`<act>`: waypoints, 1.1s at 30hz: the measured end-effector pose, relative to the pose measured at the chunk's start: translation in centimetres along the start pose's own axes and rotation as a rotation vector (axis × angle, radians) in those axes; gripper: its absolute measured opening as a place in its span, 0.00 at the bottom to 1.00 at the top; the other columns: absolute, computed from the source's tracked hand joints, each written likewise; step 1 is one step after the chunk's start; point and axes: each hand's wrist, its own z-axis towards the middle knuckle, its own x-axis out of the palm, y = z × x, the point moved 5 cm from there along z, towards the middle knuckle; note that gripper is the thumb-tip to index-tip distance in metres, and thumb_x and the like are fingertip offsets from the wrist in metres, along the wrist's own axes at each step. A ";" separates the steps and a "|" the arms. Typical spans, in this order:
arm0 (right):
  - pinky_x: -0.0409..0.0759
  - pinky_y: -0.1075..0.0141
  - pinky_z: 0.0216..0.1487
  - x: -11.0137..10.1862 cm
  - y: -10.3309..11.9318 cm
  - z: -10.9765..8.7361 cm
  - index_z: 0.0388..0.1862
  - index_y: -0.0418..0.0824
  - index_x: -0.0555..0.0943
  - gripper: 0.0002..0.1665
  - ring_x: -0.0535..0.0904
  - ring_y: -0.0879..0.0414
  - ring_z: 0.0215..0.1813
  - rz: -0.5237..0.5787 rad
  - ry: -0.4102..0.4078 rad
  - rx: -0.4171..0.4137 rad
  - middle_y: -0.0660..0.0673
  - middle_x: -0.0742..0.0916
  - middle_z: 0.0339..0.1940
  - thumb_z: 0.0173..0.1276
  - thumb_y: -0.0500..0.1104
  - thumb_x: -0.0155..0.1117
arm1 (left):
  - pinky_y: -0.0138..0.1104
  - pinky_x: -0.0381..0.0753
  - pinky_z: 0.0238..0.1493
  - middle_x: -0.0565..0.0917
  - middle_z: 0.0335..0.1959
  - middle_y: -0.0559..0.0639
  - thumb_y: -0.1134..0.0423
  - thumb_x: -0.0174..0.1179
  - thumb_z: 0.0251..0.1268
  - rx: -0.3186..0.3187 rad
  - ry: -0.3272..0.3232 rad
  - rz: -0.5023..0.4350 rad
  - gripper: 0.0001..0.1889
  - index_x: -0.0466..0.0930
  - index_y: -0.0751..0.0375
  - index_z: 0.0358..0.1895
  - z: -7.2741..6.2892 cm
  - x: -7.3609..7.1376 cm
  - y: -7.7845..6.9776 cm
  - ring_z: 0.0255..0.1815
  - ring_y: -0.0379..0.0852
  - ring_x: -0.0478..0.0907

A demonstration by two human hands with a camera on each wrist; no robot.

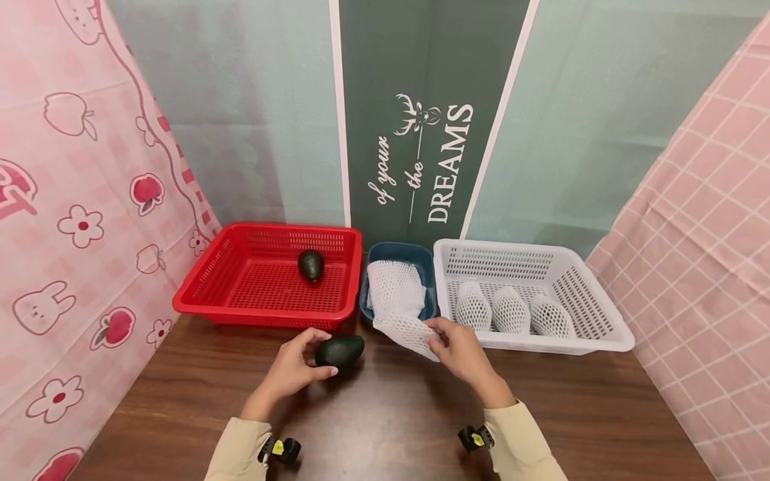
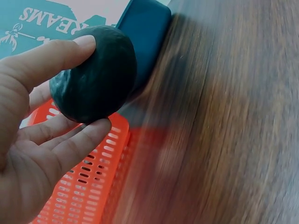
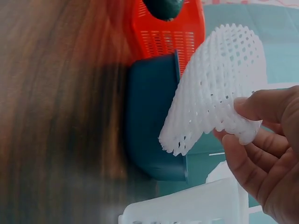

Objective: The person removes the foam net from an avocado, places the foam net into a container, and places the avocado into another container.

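My left hand grips a dark green avocado by one end, thumb on one side and fingers on the other, in front of the red basket. In the left wrist view the avocado appears above the tabletop. A white foam net sleeve is pinched between thumb and fingers of my right hand, near the front of the blue bin. The right wrist view shows the sleeve flattened, with nothing visible inside. More foam nets lie stacked in the blue bin.
The red basket on the left holds another avocado. On the right, a white basket contains three net-wrapped fruits in a row. All containers stand at the back of the wooden table, against a hanging cloth.
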 end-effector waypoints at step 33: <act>0.76 0.54 0.37 0.2 -2.2 6.7 0.47 0.29 0.77 0.21 0.80 0.47 0.33 -0.033 -0.125 0.385 0.40 0.83 0.30 0.55 0.38 0.67 | 0.37 0.80 0.37 0.80 0.42 0.51 0.63 0.77 0.36 -0.114 -0.045 0.070 0.27 0.76 0.57 0.45 -1.6 -3.9 1.7 0.39 0.50 0.79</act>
